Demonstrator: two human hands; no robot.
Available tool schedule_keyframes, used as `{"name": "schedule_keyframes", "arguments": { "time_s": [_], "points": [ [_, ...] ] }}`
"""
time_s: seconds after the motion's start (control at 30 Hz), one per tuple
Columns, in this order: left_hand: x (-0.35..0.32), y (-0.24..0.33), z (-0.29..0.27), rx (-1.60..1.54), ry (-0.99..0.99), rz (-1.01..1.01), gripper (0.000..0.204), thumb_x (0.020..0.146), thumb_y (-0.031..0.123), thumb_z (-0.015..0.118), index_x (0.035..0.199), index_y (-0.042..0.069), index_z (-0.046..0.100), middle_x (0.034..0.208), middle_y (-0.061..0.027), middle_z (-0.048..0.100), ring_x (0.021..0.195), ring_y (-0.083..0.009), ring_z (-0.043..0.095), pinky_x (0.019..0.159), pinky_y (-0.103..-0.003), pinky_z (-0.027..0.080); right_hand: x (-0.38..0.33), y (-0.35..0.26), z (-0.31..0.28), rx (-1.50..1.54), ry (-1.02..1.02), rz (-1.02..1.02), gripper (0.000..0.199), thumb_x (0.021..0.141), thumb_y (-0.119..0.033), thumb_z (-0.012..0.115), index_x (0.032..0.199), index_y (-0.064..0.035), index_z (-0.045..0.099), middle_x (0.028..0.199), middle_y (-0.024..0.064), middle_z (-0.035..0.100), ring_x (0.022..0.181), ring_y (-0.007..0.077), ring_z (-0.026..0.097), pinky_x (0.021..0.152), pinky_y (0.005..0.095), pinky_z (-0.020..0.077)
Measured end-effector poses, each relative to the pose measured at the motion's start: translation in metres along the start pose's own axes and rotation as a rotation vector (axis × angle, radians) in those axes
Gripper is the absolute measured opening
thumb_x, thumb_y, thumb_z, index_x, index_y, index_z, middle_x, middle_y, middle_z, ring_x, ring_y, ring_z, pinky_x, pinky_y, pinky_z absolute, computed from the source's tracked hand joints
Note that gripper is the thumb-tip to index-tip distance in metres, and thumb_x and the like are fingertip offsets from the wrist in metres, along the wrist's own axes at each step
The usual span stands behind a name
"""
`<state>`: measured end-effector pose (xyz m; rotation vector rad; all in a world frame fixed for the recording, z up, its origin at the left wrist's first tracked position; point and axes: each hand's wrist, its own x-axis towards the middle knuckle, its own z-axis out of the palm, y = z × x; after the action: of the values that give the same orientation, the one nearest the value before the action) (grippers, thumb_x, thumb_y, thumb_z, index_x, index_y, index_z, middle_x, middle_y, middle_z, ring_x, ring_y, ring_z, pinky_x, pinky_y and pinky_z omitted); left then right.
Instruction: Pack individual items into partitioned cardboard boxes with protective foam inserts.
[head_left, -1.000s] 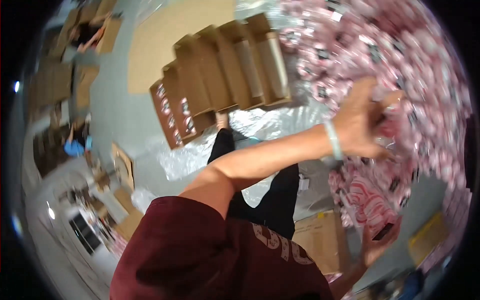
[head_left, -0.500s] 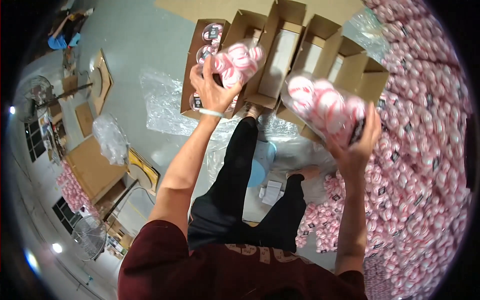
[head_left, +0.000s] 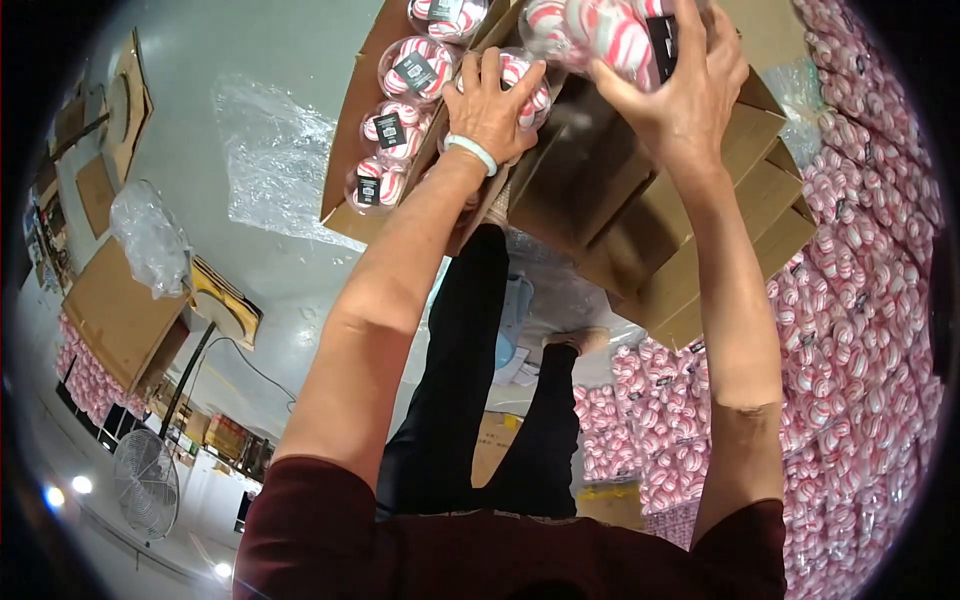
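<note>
Far to the left of our fingers we see a standing fan (head_left: 146, 483) on the floor, a flat piece of cardboard (head_left: 115, 310) and a crumpled clear plastic bag (head_left: 150, 238), all well apart from our hands. Nearer, just left of our left fingers, an open cardboard box (head_left: 352, 150) holds a row of clear tubs of pink-and-white striped candies (head_left: 398, 122), each with a dark label on its lid.

Our left hand (head_left: 490, 105), a pale band on its wrist, lies at the box's right edge with its fingers (head_left: 470, 88) curled over another clear tub of the striped candies (head_left: 520, 85), gripping it from above.

To the right, our right hand (head_left: 680, 95) is closed round a stack of the same tubs (head_left: 600, 30), its fingers (head_left: 625, 95) wrapped under and behind them; the stack sits above a row of open empty boxes (head_left: 640, 210) that fan out below both hands.

Further right and below the right fingers, a broad heap of pink-and-white candy tubs (head_left: 850, 330) spreads to the picture's rim. Our dark trouser legs (head_left: 470, 380) stand between the arms.
</note>
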<state>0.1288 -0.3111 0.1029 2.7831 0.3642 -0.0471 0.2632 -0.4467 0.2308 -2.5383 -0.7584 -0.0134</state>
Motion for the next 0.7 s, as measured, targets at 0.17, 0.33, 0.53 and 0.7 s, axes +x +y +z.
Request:
{"name": "schedule_keyframes", "arguments": {
  "time_s": [0.17, 0.33, 0.53, 0.7],
  "points": [
    [-0.004, 0.005, 0.006, 0.1, -0.076, 0.083, 0.08, 0.056, 0.033, 0.081, 0.129, 0.038, 0.047, 0.129, -0.012, 0.036, 0.122, -0.036, 0.032, 0.079, -0.051, 0.035, 0.033, -0.041, -0.008, -0.112, -0.036, -0.002, 0.088, 0.06, -0.039, 0.074, 0.138, -0.0158, 0.041, 0.135, 0.028, 0.034, 0.125, 0.045, 0.033, 0.102, 0.0534, 0.0298],
    [-0.013, 0.014, 0.009, 0.056, -0.077, 0.046, 0.067, 0.065, 0.03, 0.076, 0.127, 0.039, 0.052, 0.129, -0.0117, 0.038, 0.123, -0.0362, 0.032, 0.082, -0.053, 0.035, 0.042, -0.044, -0.019, -0.177, -0.059, 0.057, 0.087, 0.061, -0.037, 0.073, 0.137, -0.0109, 0.042, 0.133, 0.0267, 0.038, 0.123, 0.0438, 0.037, 0.103, 0.0505, 0.0317],
    [-0.016, 0.013, 0.019, 0.143, -0.09, 0.099, 0.056, 0.071, 0.032, 0.071, 0.124, 0.04, 0.053, 0.13, -0.0121, 0.038, 0.123, -0.0366, 0.033, 0.082, -0.054, 0.034, 0.039, -0.026, -0.022, 0.133, -0.074, 0.198, 0.089, 0.061, -0.036, 0.077, 0.138, -0.009, 0.041, 0.127, 0.0233, 0.043, 0.121, 0.0389, 0.04, 0.103, 0.0448, 0.0351],
    [-0.023, 0.021, 0.024, 0.007, -0.15, 0.086, 0.069, 0.064, 0.025, 0.073, 0.128, 0.04, 0.05, 0.135, -0.0127, 0.034, 0.127, -0.0385, 0.029, 0.085, -0.056, 0.034, 0.012, 0.053, -0.006, 0.131, -0.011, 0.2, 0.089, 0.059, -0.031, 0.078, 0.136, -0.0033, 0.042, 0.124, 0.0223, 0.044, 0.117, 0.0365, 0.044, 0.102, 0.0439, 0.036]
  ]
}}
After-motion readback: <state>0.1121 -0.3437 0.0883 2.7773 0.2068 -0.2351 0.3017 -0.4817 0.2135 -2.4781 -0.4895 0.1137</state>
